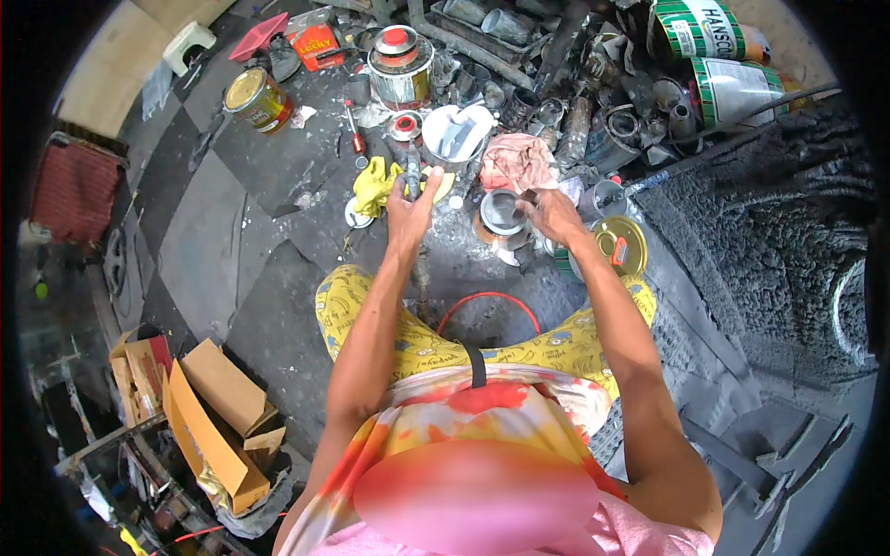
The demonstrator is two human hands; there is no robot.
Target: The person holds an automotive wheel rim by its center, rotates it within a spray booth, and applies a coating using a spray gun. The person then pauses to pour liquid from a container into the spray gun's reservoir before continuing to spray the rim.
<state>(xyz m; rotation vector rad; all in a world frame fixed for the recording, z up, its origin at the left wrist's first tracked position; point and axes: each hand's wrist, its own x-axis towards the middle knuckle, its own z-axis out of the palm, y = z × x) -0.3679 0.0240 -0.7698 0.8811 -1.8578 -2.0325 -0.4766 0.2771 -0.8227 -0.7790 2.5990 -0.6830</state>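
On the dark floor (199, 250), an open can (502, 213) stands just left of the right hand (554, 217), while the left hand (413, 209) has its grip round a grey tool (413, 170), long axis pointing forward, and the right's apparently pinches a small dark piece (528, 196).

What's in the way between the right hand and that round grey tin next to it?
Nothing I can see blocks it. The right hand is right beside the grey tin, with only the small dark thing in its fingers between them.
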